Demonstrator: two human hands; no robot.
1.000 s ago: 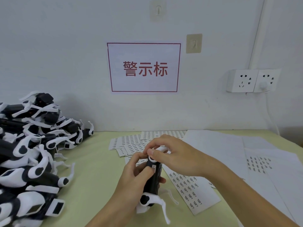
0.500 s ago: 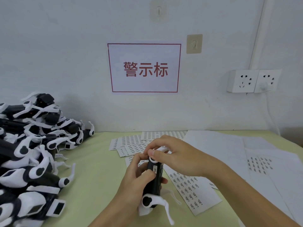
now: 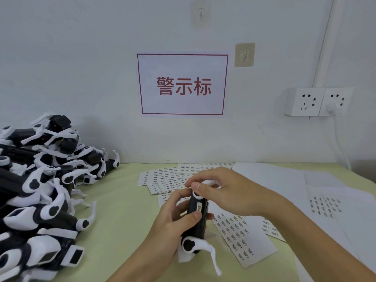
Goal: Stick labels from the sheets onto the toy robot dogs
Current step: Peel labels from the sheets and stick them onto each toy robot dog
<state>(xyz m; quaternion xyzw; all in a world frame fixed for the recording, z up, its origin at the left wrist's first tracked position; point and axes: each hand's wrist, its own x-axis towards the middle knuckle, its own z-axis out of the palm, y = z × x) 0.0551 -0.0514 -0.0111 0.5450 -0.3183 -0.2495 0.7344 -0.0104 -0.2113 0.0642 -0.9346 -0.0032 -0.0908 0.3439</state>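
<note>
A black-and-white toy robot dog (image 3: pixel 197 224) is held upright over the green table, belly side toward me. My left hand (image 3: pixel 173 222) grips its black body from the left, thumb on the body just below a small white label (image 3: pixel 199 207). My right hand (image 3: pixel 221 193) holds the dog's upper end, fingers curled over its white top part. Label sheets (image 3: pixel 242 239) with rows of small printed stickers lie under and behind the hands. A pile of toy robot dogs (image 3: pixel 40 192) fills the left side.
More label sheets (image 3: pixel 168 177) lie by the wall, and large white backing papers (image 3: pixel 305 180) cover the table's right side. The wall ahead carries a red-bordered sign (image 3: pixel 183 84) and a socket block (image 3: pixel 317 101) with a cable hanging down.
My left thumb has slid down off the label, which now shows on the dog's body. Both hands and the dog stay in almost the same place.
</note>
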